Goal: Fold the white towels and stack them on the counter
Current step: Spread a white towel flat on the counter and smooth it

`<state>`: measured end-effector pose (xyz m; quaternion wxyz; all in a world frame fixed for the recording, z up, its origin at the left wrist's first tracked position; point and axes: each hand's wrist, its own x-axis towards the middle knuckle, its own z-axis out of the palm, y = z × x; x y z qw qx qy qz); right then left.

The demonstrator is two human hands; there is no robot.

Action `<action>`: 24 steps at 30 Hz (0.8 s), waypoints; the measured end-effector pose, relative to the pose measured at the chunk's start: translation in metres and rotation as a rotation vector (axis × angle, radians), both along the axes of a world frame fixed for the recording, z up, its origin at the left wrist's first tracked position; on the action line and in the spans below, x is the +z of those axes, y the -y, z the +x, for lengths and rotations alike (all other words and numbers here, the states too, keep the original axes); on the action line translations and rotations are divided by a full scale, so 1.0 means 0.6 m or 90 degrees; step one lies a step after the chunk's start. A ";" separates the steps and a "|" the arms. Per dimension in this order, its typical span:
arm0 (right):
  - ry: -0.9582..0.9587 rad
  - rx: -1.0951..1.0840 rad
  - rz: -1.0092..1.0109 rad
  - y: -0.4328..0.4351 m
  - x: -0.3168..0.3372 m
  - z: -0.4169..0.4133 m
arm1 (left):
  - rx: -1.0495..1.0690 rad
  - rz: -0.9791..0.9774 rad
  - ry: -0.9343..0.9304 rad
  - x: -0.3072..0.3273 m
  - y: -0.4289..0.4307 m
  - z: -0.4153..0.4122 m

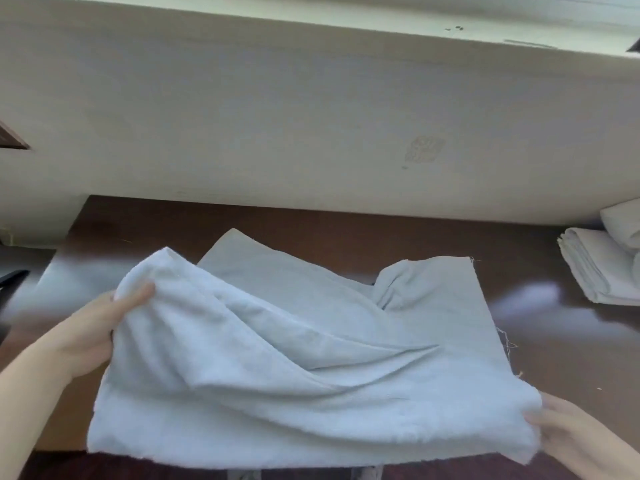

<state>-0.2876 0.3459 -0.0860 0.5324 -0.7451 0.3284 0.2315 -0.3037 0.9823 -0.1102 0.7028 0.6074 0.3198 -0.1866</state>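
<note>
A white towel (298, 348) lies rumpled and partly doubled over on the dark brown counter (346, 233). Its near edge hangs over the counter's front. My left hand (93, 327) grips the towel's raised left corner, thumb on top of the cloth. My right hand (568, 434) pinches the towel's near right corner at the counter's front edge. The far right corner of the towel lies flat on the counter with loose threads at its hem.
A pile of folded white towels (602, 265) sits at the counter's far right, cut off by the frame edge. A pale wall (311, 126) rises right behind the counter. A dark object (10, 275) shows at the left edge.
</note>
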 end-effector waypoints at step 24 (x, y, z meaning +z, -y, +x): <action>0.254 0.670 -0.415 -0.235 -0.047 0.077 | -0.707 0.666 0.272 -0.031 0.277 0.104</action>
